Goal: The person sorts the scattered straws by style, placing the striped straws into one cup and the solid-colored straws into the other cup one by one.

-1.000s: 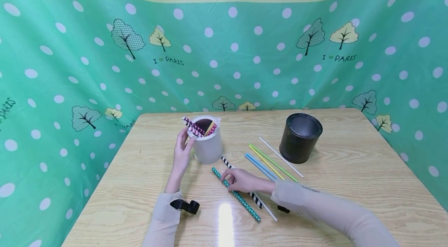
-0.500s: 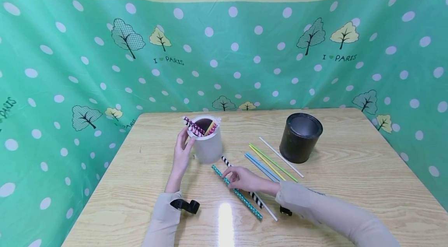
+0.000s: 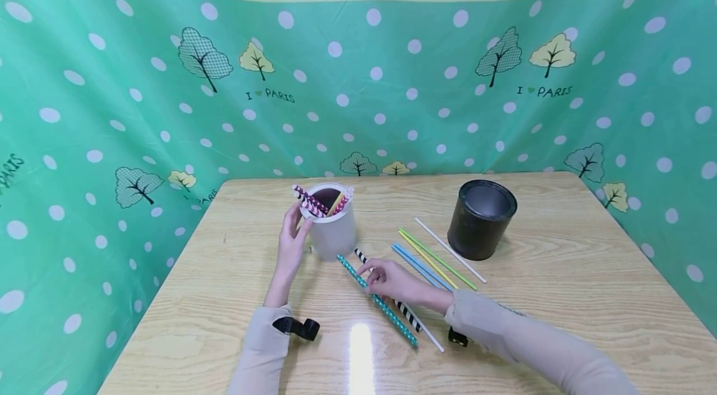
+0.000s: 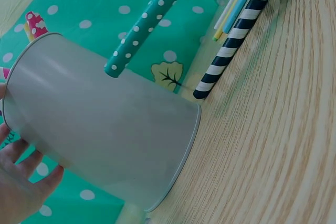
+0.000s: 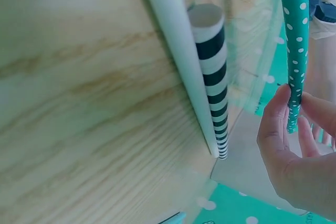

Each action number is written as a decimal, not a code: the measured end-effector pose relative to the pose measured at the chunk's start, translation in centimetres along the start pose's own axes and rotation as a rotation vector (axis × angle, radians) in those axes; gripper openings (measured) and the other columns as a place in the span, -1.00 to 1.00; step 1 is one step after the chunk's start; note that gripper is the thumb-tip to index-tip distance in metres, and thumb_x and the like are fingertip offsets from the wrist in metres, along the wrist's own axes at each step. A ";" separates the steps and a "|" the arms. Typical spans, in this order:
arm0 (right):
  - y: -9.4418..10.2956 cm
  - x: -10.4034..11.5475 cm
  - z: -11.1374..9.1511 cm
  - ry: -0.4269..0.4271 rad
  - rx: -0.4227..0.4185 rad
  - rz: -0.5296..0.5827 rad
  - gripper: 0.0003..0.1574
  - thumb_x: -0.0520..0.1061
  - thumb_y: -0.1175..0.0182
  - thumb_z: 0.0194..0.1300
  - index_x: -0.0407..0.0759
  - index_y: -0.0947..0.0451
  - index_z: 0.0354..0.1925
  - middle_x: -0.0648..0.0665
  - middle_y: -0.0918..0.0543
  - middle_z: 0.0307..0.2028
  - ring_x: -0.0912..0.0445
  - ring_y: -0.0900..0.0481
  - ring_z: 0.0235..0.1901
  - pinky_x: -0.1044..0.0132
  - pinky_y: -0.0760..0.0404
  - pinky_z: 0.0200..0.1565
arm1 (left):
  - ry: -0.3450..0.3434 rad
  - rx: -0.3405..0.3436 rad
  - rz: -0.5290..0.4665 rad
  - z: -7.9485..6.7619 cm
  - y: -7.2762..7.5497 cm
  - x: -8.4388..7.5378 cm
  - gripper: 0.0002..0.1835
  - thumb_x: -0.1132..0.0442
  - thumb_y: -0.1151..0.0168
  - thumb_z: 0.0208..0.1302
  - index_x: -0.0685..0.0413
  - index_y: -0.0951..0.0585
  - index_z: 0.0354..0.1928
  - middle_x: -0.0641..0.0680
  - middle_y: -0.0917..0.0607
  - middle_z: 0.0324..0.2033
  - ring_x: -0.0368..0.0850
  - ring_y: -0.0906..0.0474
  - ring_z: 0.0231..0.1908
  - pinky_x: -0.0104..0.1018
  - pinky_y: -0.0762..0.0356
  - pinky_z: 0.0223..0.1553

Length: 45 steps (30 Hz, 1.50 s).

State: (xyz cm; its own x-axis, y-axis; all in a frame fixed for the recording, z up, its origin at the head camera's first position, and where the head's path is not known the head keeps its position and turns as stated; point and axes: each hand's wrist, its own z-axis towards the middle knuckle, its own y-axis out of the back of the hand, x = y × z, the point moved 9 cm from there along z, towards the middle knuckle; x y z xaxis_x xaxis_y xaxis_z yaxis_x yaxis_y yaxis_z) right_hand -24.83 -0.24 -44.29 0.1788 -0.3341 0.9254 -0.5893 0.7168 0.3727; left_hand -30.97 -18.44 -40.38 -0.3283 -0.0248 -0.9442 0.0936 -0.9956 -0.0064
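Observation:
My right hand [image 3: 396, 282] pinches a teal paper straw with white dots [image 3: 394, 318] between thumb and fingers. In the left wrist view the dotted straw [image 4: 144, 31] is raised off the table, its tip in front of the white canister [image 4: 105, 114]. Below my right hand lie a black-and-white striped straw [image 3: 411, 318] and a thin white straw [image 3: 432, 340], side by side. With thumb and fingers at its rim, my left hand [image 3: 290, 249] holds the white canister [image 3: 334, 241]. Several patterned straws [image 3: 310, 201], purple and pink, lean inside it, with something yellow among them.
Right of my right hand lie blue straws [image 3: 417, 264], a yellow straw [image 3: 426, 256], a green straw [image 3: 439, 261] and another white straw [image 3: 450, 250]. A black canister [image 3: 478, 230] stands beyond them at the right. A green dotted cloth [image 3: 358, 127] hangs behind the wooden table [image 3: 185, 320].
My right hand has moved slightly up and away with the dotted straw, whose far end is now closer to the white canister. My left hand stays at the canister.

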 end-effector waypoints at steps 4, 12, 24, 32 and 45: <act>0.2 0.0 0.0 -0.032 -0.020 0.048 -0.59 -0.36 -0.15 0.07 -0.27 -0.43 -0.05 -0.14 -0.52 -0.42 0.16 -0.45 -0.59 0.19 -0.59 -0.54 | 0.007 0.004 -0.004 0.0 -0.1 -0.1 -0.47 0.34 0.06 0.30 0.25 -0.09 0.27 0.23 -0.11 0.29 0.04 0.03 0.29 -0.01 0.08 0.29; 0.4 1.0 0.1 -0.010 -0.041 0.103 -0.59 -0.38 -0.09 0.11 -0.35 -0.40 -0.01 -0.18 -0.54 -0.40 0.14 -0.49 -0.55 0.01 -0.59 -0.46 | 0.028 0.007 0.007 -0.2 -0.2 -0.9 -0.48 0.37 0.08 0.30 0.29 -0.09 0.26 0.25 -0.12 0.28 0.06 0.02 0.29 -0.09 0.02 0.29; 1.5 1.6 0.5 -0.002 -0.103 0.172 -0.56 -0.34 -0.12 0.12 -0.35 -0.37 0.02 -0.18 -0.55 -0.35 0.18 -0.54 -0.49 0.07 -0.61 -0.41 | 0.042 -0.008 0.018 -0.6 -0.6 -2.3 -0.49 0.39 0.09 0.29 0.35 -0.07 0.25 0.31 -0.10 0.27 0.11 0.03 0.29 -0.09 0.03 0.29; 2.4 2.8 0.6 0.007 -0.142 0.221 -0.52 -0.33 -0.12 0.11 -0.34 -0.35 0.05 -0.21 -0.54 -0.29 0.16 -0.55 -0.44 0.04 -0.61 -0.33 | 0.055 -0.004 0.022 -0.7 -0.6 -2.1 -0.47 0.37 0.09 0.30 0.32 -0.06 0.26 0.29 -0.09 0.28 0.09 0.03 0.29 -0.10 0.03 0.29; 4.0 4.6 0.7 0.026 -0.215 0.284 -0.46 -0.36 -0.14 0.07 -0.33 -0.33 0.08 -0.26 -0.52 -0.23 0.14 -0.55 -0.38 0.23 -0.62 -0.30 | 0.043 -0.016 0.002 -0.6 -0.6 -2.2 -0.49 0.40 0.09 0.29 0.35 -0.08 0.24 0.31 -0.12 0.27 0.10 0.01 0.28 -0.09 0.02 0.29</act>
State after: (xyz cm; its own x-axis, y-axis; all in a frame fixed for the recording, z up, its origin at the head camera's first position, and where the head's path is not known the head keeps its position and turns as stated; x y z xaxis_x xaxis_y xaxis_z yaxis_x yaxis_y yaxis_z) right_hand -26.89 0.70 -38.57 0.0537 -0.0893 0.9946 -0.4400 0.8920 0.1039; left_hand -29.73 -17.74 -38.51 -0.2878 -0.0230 -0.9574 0.1094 -0.9940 -0.0090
